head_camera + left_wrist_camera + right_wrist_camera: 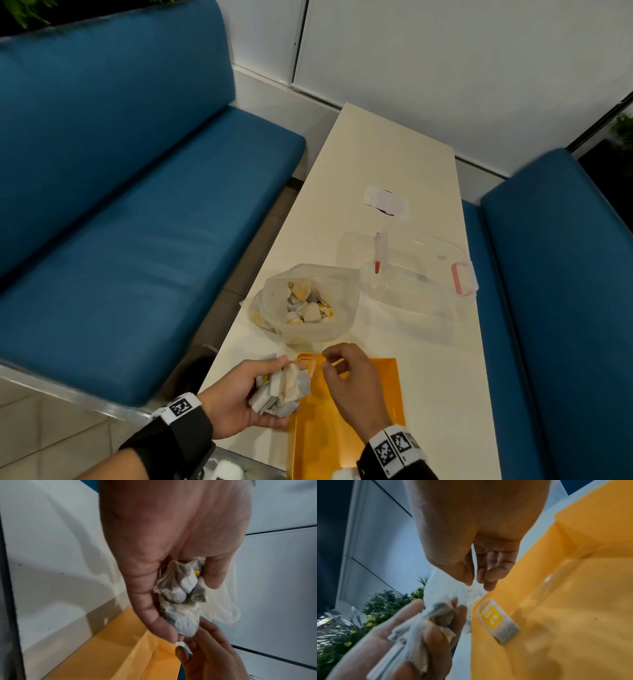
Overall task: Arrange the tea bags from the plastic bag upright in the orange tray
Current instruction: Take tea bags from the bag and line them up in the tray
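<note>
My left hand grips a crumpled bundle of tea bags just left of the orange tray. My right hand hovers over the tray's far left corner. Its fingers are loosely curled, thumb and fingertips slightly apart, with nothing seen between them. One tea bag with a yellow tag leans against the wall in that corner. The open plastic bag with several more tea bags sits just beyond the tray.
A clear plastic box with pink clips stands right of the bag. A small white wrapper lies farther up the narrow cream table. Blue benches flank both sides; the table's left edge runs close to my left hand.
</note>
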